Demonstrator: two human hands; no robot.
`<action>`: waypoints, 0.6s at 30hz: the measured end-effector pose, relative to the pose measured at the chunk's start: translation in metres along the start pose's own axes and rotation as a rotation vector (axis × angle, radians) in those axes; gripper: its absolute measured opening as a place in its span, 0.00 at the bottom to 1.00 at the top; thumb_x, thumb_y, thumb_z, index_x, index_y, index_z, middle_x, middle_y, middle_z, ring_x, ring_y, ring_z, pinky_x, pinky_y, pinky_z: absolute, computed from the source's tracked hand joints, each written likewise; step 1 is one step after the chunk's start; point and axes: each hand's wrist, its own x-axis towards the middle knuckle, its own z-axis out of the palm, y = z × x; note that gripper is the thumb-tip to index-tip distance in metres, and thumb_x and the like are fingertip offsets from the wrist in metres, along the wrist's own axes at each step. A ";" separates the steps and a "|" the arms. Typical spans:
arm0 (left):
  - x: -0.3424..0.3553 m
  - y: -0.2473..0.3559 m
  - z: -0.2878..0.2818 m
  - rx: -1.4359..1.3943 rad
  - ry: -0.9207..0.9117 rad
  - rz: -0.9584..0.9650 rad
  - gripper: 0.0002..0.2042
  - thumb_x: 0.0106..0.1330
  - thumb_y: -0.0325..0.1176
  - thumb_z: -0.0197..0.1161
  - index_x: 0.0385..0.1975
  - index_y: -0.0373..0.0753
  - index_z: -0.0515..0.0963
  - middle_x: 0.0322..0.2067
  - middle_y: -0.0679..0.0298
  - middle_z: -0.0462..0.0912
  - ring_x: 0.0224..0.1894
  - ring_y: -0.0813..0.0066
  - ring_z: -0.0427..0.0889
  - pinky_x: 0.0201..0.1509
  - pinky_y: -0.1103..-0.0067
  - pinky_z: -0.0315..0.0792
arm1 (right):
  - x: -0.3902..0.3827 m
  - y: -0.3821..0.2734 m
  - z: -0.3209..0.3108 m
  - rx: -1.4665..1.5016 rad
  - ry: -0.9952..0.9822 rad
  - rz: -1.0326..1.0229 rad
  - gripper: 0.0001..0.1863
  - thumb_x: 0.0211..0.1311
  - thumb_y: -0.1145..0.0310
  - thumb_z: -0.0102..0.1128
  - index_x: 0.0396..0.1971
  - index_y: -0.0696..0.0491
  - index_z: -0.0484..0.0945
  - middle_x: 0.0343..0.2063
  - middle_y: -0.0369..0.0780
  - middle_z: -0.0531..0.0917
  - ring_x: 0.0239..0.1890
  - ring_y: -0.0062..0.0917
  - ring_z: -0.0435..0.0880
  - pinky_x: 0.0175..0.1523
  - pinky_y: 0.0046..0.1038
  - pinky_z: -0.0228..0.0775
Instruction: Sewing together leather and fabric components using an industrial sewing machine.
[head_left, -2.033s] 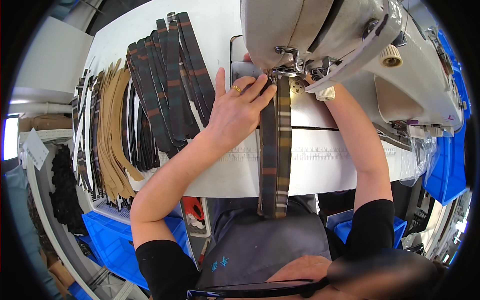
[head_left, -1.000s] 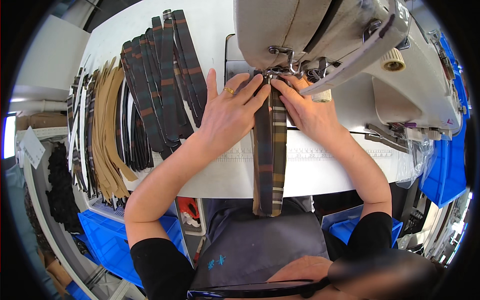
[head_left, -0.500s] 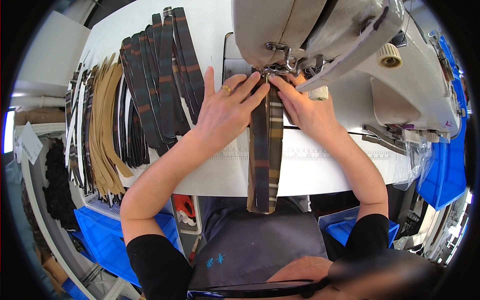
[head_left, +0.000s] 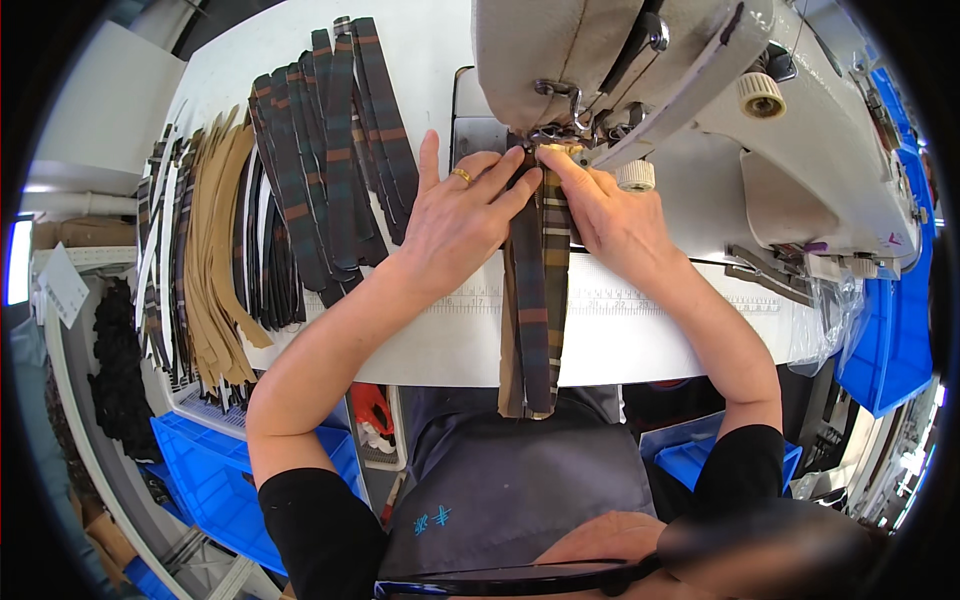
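My left hand (head_left: 460,215) rests on a long bundle of fabric strips (head_left: 530,330), dark tartan beside olive plaid and tan, with its fingertips left of the presser foot and its little finger stretched out. My right hand (head_left: 610,220) is on the same strips from the right, index fingertip close to the foot and the other fingers curled, their tips partly hidden. The strips run under the head of a grey sewing machine (head_left: 600,60) and hang over the near edge of the white table (head_left: 650,340). The exact point under the foot is mostly covered by fingers and metal parts.
Dark plaid strips (head_left: 325,160) and a row of tan and striped strips (head_left: 215,260) lie at my left. Blue bins (head_left: 220,480) sit below left, at the lower right and along the right edge. A clear plastic bag (head_left: 820,320) hangs at the table's right.
My right hand has come from behind the machine head onto the strips. The strips' hanging end has moved slightly up and left, toward the machine. My left hand stays near the foot.
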 end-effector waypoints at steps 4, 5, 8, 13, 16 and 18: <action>0.001 0.000 0.001 0.007 0.026 -0.004 0.21 0.55 0.28 0.63 0.51 0.51 0.78 0.45 0.73 0.81 0.51 0.74 0.75 0.64 0.42 0.46 | 0.002 0.001 0.000 -0.067 0.019 -0.014 0.34 0.49 0.73 0.61 0.60 0.48 0.65 0.18 0.39 0.77 0.20 0.33 0.79 0.25 0.34 0.71; 0.000 0.000 0.000 0.006 0.028 -0.003 0.21 0.55 0.28 0.63 0.51 0.51 0.78 0.45 0.73 0.81 0.51 0.74 0.75 0.64 0.42 0.46 | 0.002 0.000 -0.001 -0.069 0.020 -0.014 0.34 0.49 0.73 0.61 0.60 0.48 0.65 0.18 0.39 0.77 0.20 0.33 0.79 0.25 0.34 0.71; -0.002 0.002 -0.001 0.010 0.027 -0.005 0.22 0.55 0.28 0.64 0.51 0.52 0.78 0.47 0.72 0.80 0.52 0.74 0.75 0.65 0.42 0.45 | -0.001 -0.002 -0.005 -0.078 0.015 -0.011 0.30 0.49 0.73 0.61 0.57 0.47 0.70 0.19 0.38 0.78 0.21 0.32 0.80 0.25 0.32 0.72; 0.002 0.009 -0.010 -0.065 0.104 0.063 0.17 0.47 0.27 0.67 0.40 0.42 0.76 0.49 0.65 0.77 0.57 0.66 0.71 0.63 0.44 0.50 | -0.009 0.006 -0.003 0.346 0.080 0.152 0.16 0.57 0.73 0.58 0.48 0.51 0.78 0.26 0.39 0.80 0.30 0.33 0.81 0.33 0.33 0.72; -0.015 0.021 -0.024 -0.441 0.081 0.096 0.13 0.48 0.25 0.68 0.33 0.40 0.74 0.45 0.63 0.77 0.55 0.62 0.73 0.61 0.54 0.60 | -0.031 -0.007 -0.016 0.555 0.054 0.210 0.15 0.57 0.76 0.59 0.46 0.54 0.78 0.35 0.42 0.81 0.41 0.37 0.79 0.45 0.31 0.72; -0.049 0.043 -0.037 -0.678 0.121 0.032 0.11 0.51 0.22 0.67 0.34 0.37 0.75 0.43 0.59 0.79 0.48 0.57 0.77 0.53 0.66 0.70 | -0.053 -0.025 -0.035 0.551 0.063 0.154 0.16 0.54 0.78 0.62 0.45 0.56 0.78 0.42 0.44 0.81 0.49 0.39 0.78 0.54 0.32 0.71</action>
